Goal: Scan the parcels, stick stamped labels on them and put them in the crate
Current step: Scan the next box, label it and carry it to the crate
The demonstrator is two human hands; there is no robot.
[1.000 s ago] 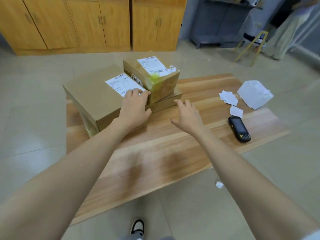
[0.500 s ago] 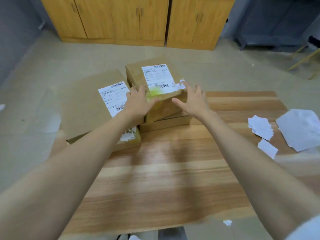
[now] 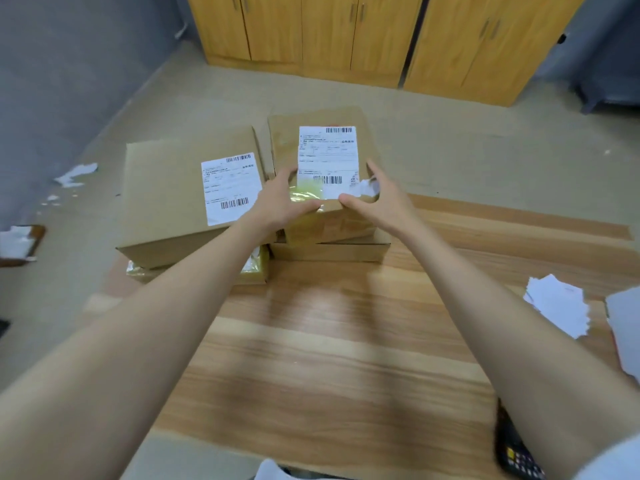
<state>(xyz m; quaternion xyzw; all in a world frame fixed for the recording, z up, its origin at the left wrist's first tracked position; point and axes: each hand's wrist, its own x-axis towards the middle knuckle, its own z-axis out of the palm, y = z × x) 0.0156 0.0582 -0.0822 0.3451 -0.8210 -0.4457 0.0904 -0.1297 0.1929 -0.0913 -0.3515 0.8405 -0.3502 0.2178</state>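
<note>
A small brown parcel point(image 3: 318, 133) with a white barcode label and yellowish tape sits on top of a flat box point(image 3: 329, 251) at the table's far side. My left hand point(image 3: 280, 199) grips its near left corner and my right hand point(image 3: 377, 199) grips its near right corner. To the left lies a larger labelled parcel point(image 3: 166, 192), stacked on a taped one point(image 3: 254, 271) that is mostly hidden. The black handheld scanner point(image 3: 512, 448) lies at the lower right, partly behind my right forearm. Loose white labels point(image 3: 557, 306) lie at the right edge.
The wooden table point(image 3: 329, 341) fills the middle of the view. A white sheet point(image 3: 627, 327) is cut off at the right edge. Paper scraps point(image 3: 74, 174) and a clipboard point(image 3: 20, 242) lie on the floor at left. Wooden cabinets point(image 3: 346, 32) stand behind.
My left hand has left the large parcel and my right hand has come off the table; both now clasp the small top parcel. The view has swung left and closer.
</note>
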